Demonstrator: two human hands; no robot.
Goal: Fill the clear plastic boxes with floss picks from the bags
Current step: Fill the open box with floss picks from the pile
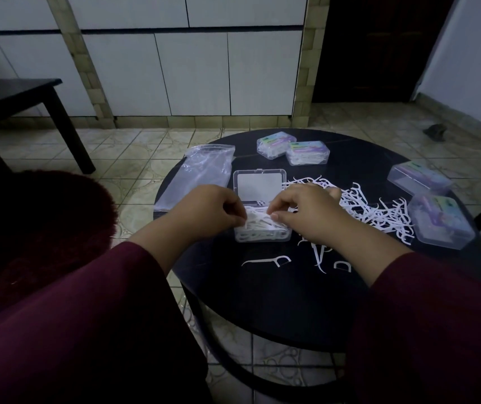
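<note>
Four closed boxes carry coloured labels, two at the far side [291, 148] and two at the right [430, 205]; their print is too small and dim to read. An open clear box [259, 208] at the middle of the round black table [277, 301] holds white floss picks [258, 221]. The left hand [207, 211] and right hand [306, 212] both pinch picks over it, fingertips curled together. A loose pile [373, 211] lies right of the box; a clear bag [201, 173] lies at the far left, contents indistinct.
</note>
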